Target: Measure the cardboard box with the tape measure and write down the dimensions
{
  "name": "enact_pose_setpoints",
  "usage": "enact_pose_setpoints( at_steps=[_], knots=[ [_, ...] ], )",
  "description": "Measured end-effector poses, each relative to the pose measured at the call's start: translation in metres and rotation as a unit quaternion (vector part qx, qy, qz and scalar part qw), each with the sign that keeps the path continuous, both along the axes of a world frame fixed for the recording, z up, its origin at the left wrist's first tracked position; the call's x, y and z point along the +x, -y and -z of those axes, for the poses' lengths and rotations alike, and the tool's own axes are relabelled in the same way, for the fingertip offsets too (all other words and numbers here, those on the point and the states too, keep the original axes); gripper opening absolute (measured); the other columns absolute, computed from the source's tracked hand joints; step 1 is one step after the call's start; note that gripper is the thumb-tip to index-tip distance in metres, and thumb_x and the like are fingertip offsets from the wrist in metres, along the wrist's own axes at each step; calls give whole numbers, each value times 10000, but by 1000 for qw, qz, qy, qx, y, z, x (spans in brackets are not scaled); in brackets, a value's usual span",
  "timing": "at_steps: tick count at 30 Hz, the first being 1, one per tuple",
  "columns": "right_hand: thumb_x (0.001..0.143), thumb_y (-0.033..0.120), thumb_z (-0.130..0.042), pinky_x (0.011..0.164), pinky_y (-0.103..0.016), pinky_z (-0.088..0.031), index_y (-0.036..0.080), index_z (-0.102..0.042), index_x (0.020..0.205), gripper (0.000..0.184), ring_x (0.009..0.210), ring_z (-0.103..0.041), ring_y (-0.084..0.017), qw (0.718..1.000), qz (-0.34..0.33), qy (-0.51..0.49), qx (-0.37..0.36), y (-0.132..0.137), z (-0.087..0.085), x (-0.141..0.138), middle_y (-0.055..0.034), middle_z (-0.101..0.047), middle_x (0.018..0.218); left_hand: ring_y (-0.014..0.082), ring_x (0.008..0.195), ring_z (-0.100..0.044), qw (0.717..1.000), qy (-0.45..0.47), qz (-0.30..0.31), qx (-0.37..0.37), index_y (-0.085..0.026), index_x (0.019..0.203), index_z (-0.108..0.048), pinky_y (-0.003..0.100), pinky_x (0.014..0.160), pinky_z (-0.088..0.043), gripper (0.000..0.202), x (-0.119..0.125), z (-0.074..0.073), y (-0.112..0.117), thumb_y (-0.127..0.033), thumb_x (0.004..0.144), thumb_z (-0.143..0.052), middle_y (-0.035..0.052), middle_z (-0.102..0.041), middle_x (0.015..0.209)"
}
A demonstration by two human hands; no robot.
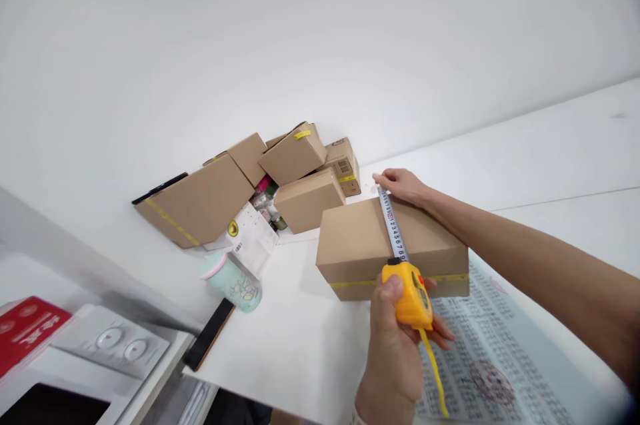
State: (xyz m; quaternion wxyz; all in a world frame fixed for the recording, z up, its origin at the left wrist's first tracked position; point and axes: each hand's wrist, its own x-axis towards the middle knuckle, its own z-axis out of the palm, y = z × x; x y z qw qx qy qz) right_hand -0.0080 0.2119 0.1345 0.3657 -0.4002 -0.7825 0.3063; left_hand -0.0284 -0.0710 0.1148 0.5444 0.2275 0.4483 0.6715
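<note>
A yellow tape measure (411, 293) lies in my left hand (393, 352), with the thumb along its near side and the other fingers behind it. Its blade (395, 228) is pulled out across the top of a closed brown cardboard box (350, 232). At the far edge of that box, my right hand (403, 184) has its fingers closed at the blade's end. Yellow tape runs along the front side of the box. A yellow wrist strap (435, 372) dangles from the tape measure.
Several cardboard boxes (295, 155) are piled against the wall on a white table (290, 332). A mint tumbler (237, 282) stands left, near a black strip-like object (210, 335). Under my left hand lies a printed light-blue mat (480, 338). A white appliance with dials (110, 342) is lower left.
</note>
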Motion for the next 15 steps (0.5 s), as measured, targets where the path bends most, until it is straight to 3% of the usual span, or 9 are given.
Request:
enact_pose_setpoints(
  at_steps=[3, 5, 7, 10, 12, 15],
  knots=[
    [974, 535, -335, 825, -340, -499, 167, -649, 985, 484, 958, -664, -228, 996, 40, -80, 1, 8, -5, 24, -132, -729, 1058, 120, 488, -583, 996, -51, -33, 71, -144, 1044, -640, 258, 473, -427, 544, -17, 5, 19, -615, 772, -627, 120, -696, 1038],
    [972, 544, -354, 856, -358, -517, 168, -640, 1043, 477, 1011, -664, -238, 989, 62, -129, -19, 17, -1, 50, -152, -712, 1126, 156, 560, -623, 979, -115, -109, 132, -179, 1129, -623, 305, 564, -491, 536, -40, 13, 34, -585, 780, -655, 104, -699, 1048],
    [925, 553, -482, 860, -377, -536, 198, -660, 998, 404, 1012, -666, -257, 977, 78, -183, -74, 31, 10, 80, -144, -715, 1116, 214, 735, -678, 948, -171, -211, 168, -214, 1177, -604, 350, 735, -520, 559, -69, 23, 45, -562, 750, -702, 78, -704, 1047],
    [932, 604, -462, 836, -396, -550, 232, -676, 1063, 448, 967, -669, -271, 976, 64, -159, -136, 59, 38, 121, -143, -716, 1068, 281, 1099, -639, 915, -207, -307, 161, -224, 1179, -603, 358, 940, -448, 553, -110, 42, 47, -546, 746, -722, 78, -714, 1096],
    [933, 662, -413, 785, -409, -556, 276, -625, 1244, 540, 849, -676, -260, 980, 36, -116, -157, 81, 57, 136, -131, -723, 1009, 292, 1228, -575, 924, -186, -305, 138, -217, 1152, -621, 369, 1020, -397, 540, -128, 54, 41, -542, 737, -737, 89, -716, 1132],
    [918, 699, -379, 732, -433, -555, 346, -500, 1426, 630, 730, -657, -242, 988, 11, -91, -124, 109, 71, 138, -78, -714, 928, 320, 1202, -603, 949, -136, -259, 117, -181, 1106, -657, 432, 1048, -398, 560, -138, 61, 28, -569, 712, -739, 127, -726, 1120]
  ],
)
